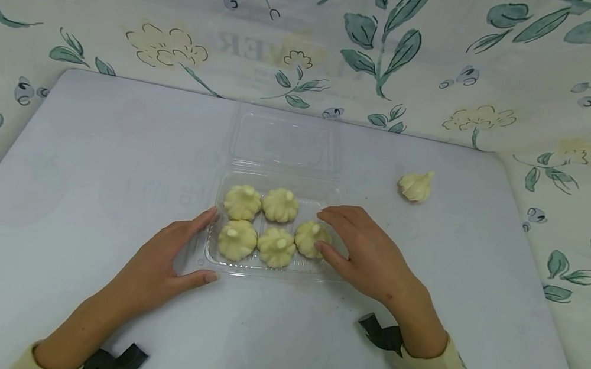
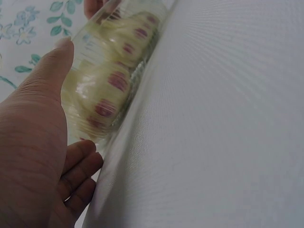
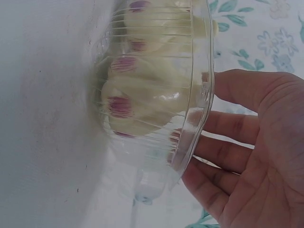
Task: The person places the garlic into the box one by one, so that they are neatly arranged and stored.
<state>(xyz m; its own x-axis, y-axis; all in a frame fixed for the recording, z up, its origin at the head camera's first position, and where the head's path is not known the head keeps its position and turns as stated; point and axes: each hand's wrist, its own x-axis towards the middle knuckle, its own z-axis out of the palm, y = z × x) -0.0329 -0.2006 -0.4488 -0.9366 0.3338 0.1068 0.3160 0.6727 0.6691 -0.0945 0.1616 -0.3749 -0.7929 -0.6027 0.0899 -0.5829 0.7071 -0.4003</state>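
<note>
Several peeled-looking garlic bulbs sit stem up in two rows inside a clear plastic clamshell box. My left hand is beside the box's left end, thumb and fingers spread apart, fingertips right at the wall. Over the right end reaches my right hand, its thumb tip overlapping the rightmost garlic bulb and its forefinger lying past the bulb's far side. Through the wall in the right wrist view, purple streaks show on a bulb, with the fingers extended at the rim.
The box's clear lid lies folded back on the white table. One more garlic bulb rests on the table at the back right. A leaf-patterned cloth rises behind the table's far edge.
</note>
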